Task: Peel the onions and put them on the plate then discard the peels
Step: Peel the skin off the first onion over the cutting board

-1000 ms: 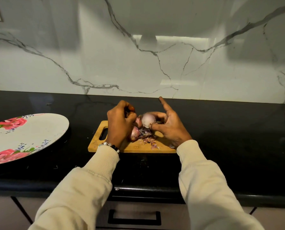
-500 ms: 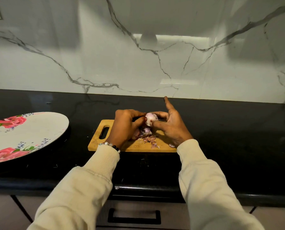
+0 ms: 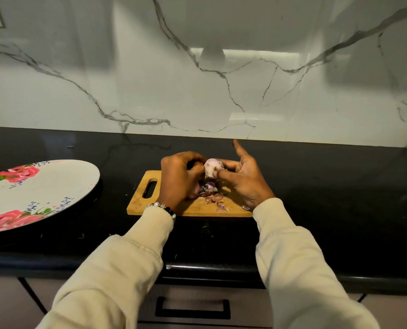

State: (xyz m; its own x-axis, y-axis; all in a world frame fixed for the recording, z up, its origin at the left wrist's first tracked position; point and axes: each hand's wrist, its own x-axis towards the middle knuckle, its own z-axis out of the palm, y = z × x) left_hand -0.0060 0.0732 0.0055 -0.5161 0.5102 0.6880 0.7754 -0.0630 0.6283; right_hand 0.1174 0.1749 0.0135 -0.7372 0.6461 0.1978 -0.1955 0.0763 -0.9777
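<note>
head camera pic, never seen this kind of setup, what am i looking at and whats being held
There is no machine here: a person wears a camera on the head, looking forward and down at both arms. The right hand pinches a pale, mostly peeled onion, and the left hand is curled against its other side, apparently working at the skin. They are over a wooden cutting board on a black counter. Loose purple peels and at least one more onion lie on the board. A flowered plate sits to the left with no onions on the part in view.
</note>
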